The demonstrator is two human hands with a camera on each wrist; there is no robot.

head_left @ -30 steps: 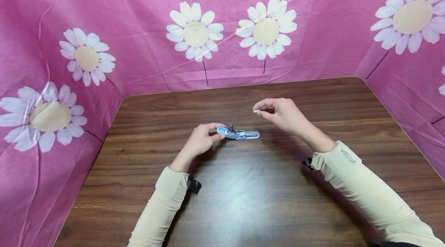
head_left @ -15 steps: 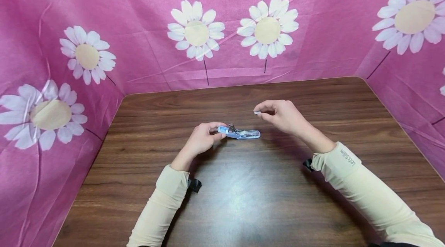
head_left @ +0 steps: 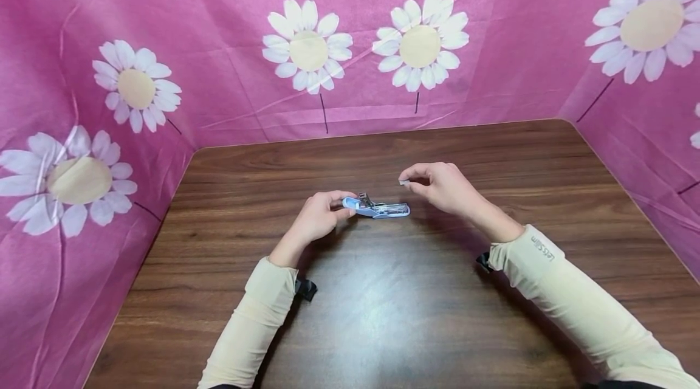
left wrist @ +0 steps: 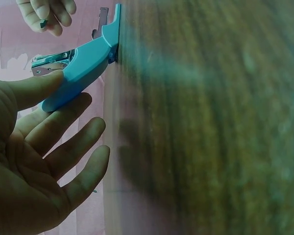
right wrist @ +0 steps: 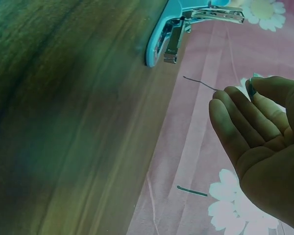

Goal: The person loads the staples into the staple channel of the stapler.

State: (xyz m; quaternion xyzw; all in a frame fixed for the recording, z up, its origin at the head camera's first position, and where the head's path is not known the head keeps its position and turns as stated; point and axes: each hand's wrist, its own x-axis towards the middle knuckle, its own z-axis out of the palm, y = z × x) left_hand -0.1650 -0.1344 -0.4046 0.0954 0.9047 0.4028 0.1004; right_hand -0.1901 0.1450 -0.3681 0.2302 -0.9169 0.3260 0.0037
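Note:
A light blue stapler point(head_left: 365, 213) is folded wide apart, its metal magazine point(right wrist: 220, 14) and inner rail point(right wrist: 174, 44) exposed. My left hand point(head_left: 314, 217) pinches one end of it between thumb and fingers; in the left wrist view the lower fingers spread free below the stapler point(left wrist: 83, 66). The stapler's other end appears to rest on the table. Up and to the right of it, my right hand point(head_left: 445, 187) pinches a small greyish strip point(head_left: 404, 182), which looks like a short row of staples, between thumb and forefinger. Fingertips partly cover the strip point(right wrist: 251, 88) in the right wrist view.
Both hands work over a dark brown wood-grain table point(head_left: 361, 304). A pink cloth point(head_left: 229, 73) with white daisies stands round its back and sides. Black straps point(head_left: 306, 290) are at both wrists, near the cream sleeves.
My right hand has come slightly down, nearer the table, with the small strip still pinched. The left hand and the stapler have stayed almost in place.

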